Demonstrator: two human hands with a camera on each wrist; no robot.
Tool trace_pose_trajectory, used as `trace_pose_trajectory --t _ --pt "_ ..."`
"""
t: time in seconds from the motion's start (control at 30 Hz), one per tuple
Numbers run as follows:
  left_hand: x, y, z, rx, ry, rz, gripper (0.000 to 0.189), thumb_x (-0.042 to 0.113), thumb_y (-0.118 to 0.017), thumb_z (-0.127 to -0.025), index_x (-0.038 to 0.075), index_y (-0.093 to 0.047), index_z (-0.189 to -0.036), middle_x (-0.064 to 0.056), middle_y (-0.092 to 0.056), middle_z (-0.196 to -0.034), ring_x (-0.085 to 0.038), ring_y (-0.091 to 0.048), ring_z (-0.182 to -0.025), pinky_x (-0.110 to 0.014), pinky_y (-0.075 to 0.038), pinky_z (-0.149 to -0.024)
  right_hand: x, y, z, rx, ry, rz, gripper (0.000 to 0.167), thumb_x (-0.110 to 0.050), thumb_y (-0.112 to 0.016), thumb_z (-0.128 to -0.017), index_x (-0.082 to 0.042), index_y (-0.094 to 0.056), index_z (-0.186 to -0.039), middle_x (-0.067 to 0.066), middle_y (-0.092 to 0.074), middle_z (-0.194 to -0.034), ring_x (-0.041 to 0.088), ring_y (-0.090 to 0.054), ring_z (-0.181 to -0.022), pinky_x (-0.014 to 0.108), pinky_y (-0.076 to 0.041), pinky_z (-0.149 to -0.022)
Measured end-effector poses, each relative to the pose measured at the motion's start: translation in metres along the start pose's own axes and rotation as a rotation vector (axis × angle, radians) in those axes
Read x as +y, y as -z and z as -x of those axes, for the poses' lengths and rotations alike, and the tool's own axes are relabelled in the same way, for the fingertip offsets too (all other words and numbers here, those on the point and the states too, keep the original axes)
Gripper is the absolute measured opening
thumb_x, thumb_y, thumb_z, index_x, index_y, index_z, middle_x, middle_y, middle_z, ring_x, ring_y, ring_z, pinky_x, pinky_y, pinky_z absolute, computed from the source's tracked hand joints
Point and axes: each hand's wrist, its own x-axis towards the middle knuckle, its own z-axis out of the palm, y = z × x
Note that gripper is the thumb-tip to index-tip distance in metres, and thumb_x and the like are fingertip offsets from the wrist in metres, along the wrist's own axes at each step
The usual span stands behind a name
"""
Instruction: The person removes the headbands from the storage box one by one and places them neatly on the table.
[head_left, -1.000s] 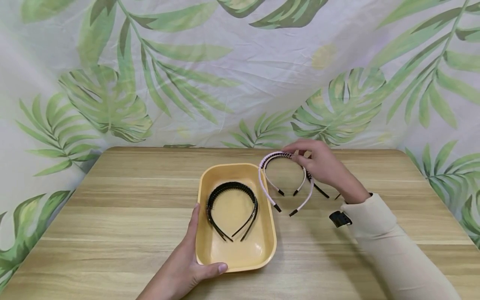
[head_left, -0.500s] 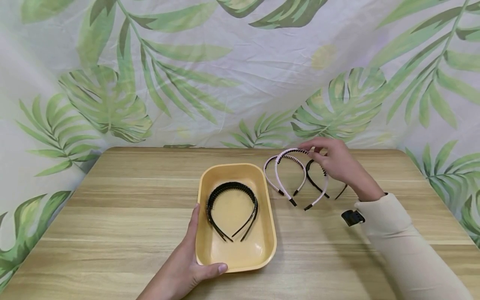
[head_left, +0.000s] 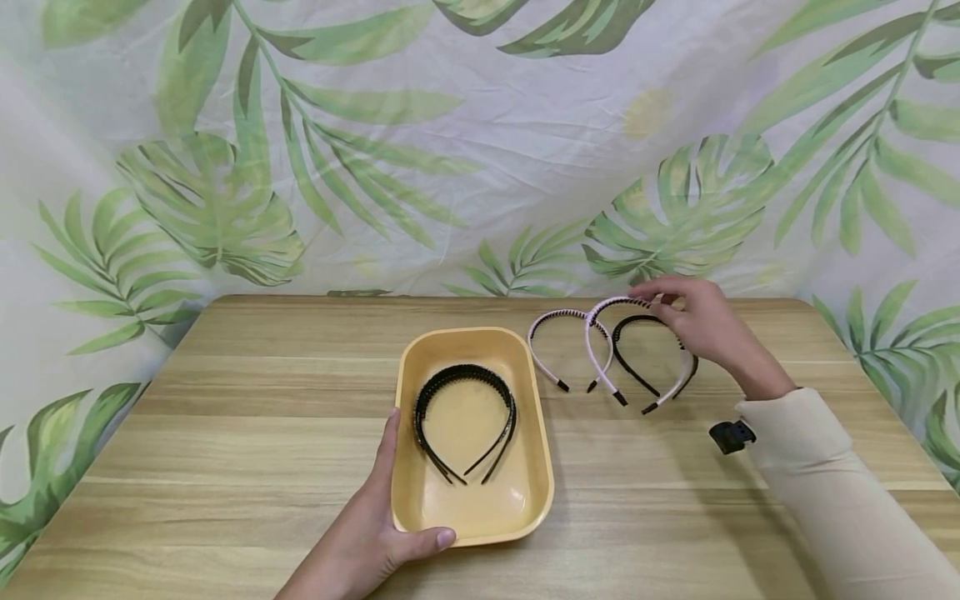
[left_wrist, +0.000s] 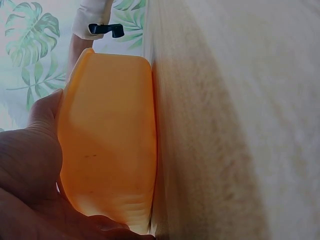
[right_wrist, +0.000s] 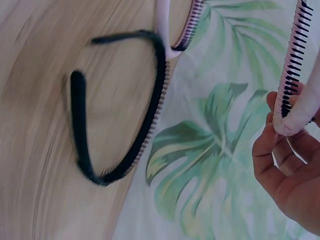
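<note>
From my remote seat I see the person's left hand (head_left: 371,523) gripping the near-left corner of a yellow tray (head_left: 472,510), its thumb laid along the near rim and its other fingers round the left side; the tray sits on the wooden bench (head_left: 225,467), and inside it lie black headbands (head_left: 466,372), nested together with their ends towards the person. The right hand (head_left: 693,323) pinches the top of a pink headband (head_left: 592,348), fingers narrow on the band; it is right of the tray, ends pointing back towards the person, and in my head view it overlaps a black headband (head_left: 625,363) lying near the bench's far edge; my right wrist view shows a gap between those two, and dark teeth along the inside of the pink one. A second pink headband (head_left: 560,313) lies between the tray and that single black one, just beside the latter; behind the bench hangs a pale cloth (head_left: 480,125) printed with green leaves.
</note>
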Motion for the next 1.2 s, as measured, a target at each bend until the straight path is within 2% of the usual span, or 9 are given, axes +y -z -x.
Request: trace_pose_trajectory --t 0.1,0.23,0.43,0.6,0.9,1.1,1.2 --pt "-0.001 0.000 0.000 0.001 -0.020 0.014 0.145 0.039 -0.096 -0.071 0.033 0.012 -0.168 -0.008 -0.005 -0.178 -0.032 -0.038 -0.150 -0.010 -0.030 -0.111 0.006 0.003 0.001 0.003 -0.021 0.006 0.030 0.004 -0.058 -0.101 -0.004 -0.076 -0.124 0.020 -0.074 -0.124 0.034 -0.066 -0.104 0.032 -0.047 -0.077" --pt "0.001 0.001 0.001 -0.001 0.017 -0.015 0.146 0.042 -0.096 -0.071 0.033 0.013 -0.168 -0.008 -0.007 -0.178 -0.031 -0.039 -0.150 -0.017 -0.033 -0.114 0.013 0.007 0.003 -0.003 -0.057 0.010 0.030 0.002 -0.056 -0.103 -0.003 -0.074 -0.126 0.020 -0.073 -0.125 0.036 -0.066 -0.105 0.038 -0.048 -0.082" --pt "0.002 0.002 0.001 -0.007 0.055 -0.039 0.147 0.044 -0.096 -0.071 0.033 0.014 -0.167 -0.007 -0.009 -0.177 -0.030 -0.040 -0.149 -0.025 -0.035 -0.116 0.024 0.013 0.004 -0.017 -0.119 -0.012 0.030 0.000 -0.055 -0.104 -0.003 -0.073 -0.129 0.024 -0.069 -0.133 0.038 -0.063 -0.108 0.029 -0.044 -0.064" --pt "0.002 0.002 0.001 -0.006 0.050 -0.033 0.146 0.044 -0.095 -0.071 0.032 0.014 -0.168 -0.007 -0.009 -0.177 -0.030 -0.040 -0.149 -0.023 -0.034 -0.116 0.034 0.018 0.006 -0.027 -0.156 -0.012 0.032 -0.001 -0.053 -0.105 -0.004 -0.072 -0.131 0.024 -0.068 -0.134 0.037 -0.061 -0.110 0.029 -0.044 -0.063" --pt "-0.001 -0.001 0.001 0.009 -0.011 -0.006 0.144 0.041 -0.096 -0.072 0.032 0.011 -0.168 -0.008 -0.008 -0.177 -0.032 -0.040 -0.149 -0.014 -0.032 -0.112 0.049 0.025 0.009 -0.047 -0.220 -0.015 0.033 -0.003 -0.052 -0.106 -0.004 -0.070 -0.134 0.025 -0.067 -0.135 0.035 -0.059 -0.111 0.029 -0.046 -0.065" --pt "0.000 -0.001 0.001 0.010 -0.001 -0.005 0.144 0.041 -0.096 -0.071 0.033 0.010 -0.168 -0.007 -0.009 -0.177 -0.030 -0.043 -0.147 -0.014 -0.033 -0.111 0.061 0.029 0.012 -0.067 -0.261 -0.025 0.034 -0.007 -0.047 -0.109 -0.002 -0.067 -0.137 0.027 -0.064 -0.137 0.036 -0.058 -0.112 0.029 -0.046 -0.061" --pt "0.001 0.000 0.001 0.007 0.015 -0.006 0.144 0.041 -0.096 -0.071 0.033 0.010 -0.168 -0.007 -0.010 -0.177 -0.029 -0.042 -0.147 -0.015 -0.033 -0.112 0.069 0.031 0.012 -0.071 -0.275 -0.013 0.034 -0.009 -0.047 -0.110 -0.002 -0.067 -0.137 0.027 -0.064 -0.137 0.035 -0.057 -0.111 0.029 -0.047 -0.065"
